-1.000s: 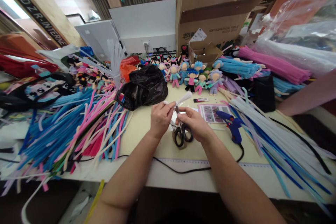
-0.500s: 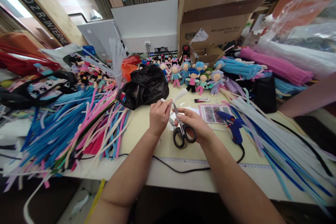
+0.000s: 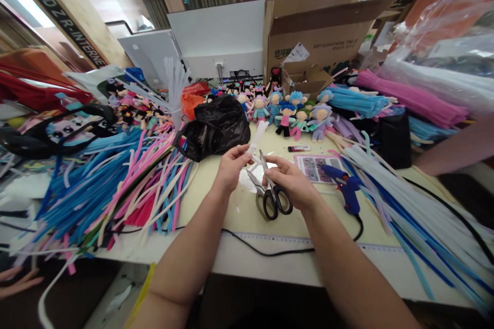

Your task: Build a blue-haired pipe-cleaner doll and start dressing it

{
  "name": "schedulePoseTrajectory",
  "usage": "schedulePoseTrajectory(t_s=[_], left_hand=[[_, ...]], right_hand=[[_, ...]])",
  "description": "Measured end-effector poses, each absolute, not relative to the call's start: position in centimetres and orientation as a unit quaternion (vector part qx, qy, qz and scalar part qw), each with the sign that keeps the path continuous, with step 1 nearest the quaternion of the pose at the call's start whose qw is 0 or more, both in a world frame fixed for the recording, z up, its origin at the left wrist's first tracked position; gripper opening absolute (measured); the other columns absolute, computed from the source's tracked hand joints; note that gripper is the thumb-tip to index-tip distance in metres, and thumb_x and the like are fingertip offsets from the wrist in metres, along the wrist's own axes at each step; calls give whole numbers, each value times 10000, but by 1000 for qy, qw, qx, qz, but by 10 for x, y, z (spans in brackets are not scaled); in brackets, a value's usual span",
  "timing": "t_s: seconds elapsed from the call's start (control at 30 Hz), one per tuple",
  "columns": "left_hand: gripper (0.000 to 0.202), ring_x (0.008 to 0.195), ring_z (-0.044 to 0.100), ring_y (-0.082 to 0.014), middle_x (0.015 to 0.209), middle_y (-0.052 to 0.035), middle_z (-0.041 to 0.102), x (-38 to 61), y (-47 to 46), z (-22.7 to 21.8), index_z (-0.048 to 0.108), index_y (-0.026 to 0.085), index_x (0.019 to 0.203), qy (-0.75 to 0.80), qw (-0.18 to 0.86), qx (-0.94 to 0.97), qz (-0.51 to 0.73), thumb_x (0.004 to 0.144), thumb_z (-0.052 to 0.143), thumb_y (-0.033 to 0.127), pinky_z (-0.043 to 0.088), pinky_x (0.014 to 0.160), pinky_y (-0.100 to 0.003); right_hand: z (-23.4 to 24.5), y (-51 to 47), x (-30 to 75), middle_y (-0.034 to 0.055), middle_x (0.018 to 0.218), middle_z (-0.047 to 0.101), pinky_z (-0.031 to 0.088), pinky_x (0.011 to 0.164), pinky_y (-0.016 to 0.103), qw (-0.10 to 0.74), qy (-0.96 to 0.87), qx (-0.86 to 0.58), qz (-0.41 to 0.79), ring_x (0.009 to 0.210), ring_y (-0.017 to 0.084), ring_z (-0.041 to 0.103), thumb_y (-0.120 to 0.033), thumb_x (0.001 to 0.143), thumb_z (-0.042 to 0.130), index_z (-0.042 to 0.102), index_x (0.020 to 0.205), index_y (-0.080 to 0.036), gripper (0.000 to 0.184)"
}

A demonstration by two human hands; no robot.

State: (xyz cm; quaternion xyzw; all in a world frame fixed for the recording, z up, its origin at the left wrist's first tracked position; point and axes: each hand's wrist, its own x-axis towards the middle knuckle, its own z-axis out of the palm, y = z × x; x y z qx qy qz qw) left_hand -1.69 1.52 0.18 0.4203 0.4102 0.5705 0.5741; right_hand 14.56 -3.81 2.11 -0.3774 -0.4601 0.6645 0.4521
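Note:
Pinched in the fingertips of my left hand (image 3: 231, 168) is a small white piece with a translucent, flared end (image 3: 260, 133) that points up and away from me. My right hand (image 3: 290, 181) grips black-handled scissors (image 3: 272, 186), their blades apart and aimed up and to the left. The upper blade tip is close to the white piece; whether they touch I cannot tell. Under the hands, a clear shiny sheet (image 3: 249, 181) lies on the pale tabletop.
A blue glue gun (image 3: 347, 190) and a printed card (image 3: 316, 168) are at right. Fuzzy stems (image 3: 88, 190) pile up at left, white ones (image 3: 409, 205) at right. Behind are a black plastic bag (image 3: 219, 126) and several small dolls (image 3: 285, 115). Another person's hand (image 3: 19, 284) shows lower left.
The scissor blades have spread wider. The white piece has tilted more upright, and my left hand has turned slightly. Another person's hand has come in at the lower left edge.

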Motion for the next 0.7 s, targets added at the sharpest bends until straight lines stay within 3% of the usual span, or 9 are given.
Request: schedulePoseTrajectory(t_s=[0.43, 0.7], left_hand=[[330, 627, 605, -119, 692, -11, 669, -10, 8, 1, 705, 134, 919, 439, 479, 507, 565, 634, 760, 291, 480, 629, -258], [254, 708, 604, -128, 804, -32, 682, -8, 5, -7, 704, 166, 979, 469, 328, 603, 555, 746, 676, 263, 478, 682, -256]], right_hand=[[25, -41, 145, -17, 609, 619, 371, 466, 222, 465, -447, -353, 678, 481, 96, 505, -412, 694, 726, 554, 1177, -150, 576], [24, -41, 142, -24, 598, 619, 338, 454, 216, 476, -444, -375, 660, 455, 83, 463, -416, 690, 714, 543, 1157, -148, 565]])
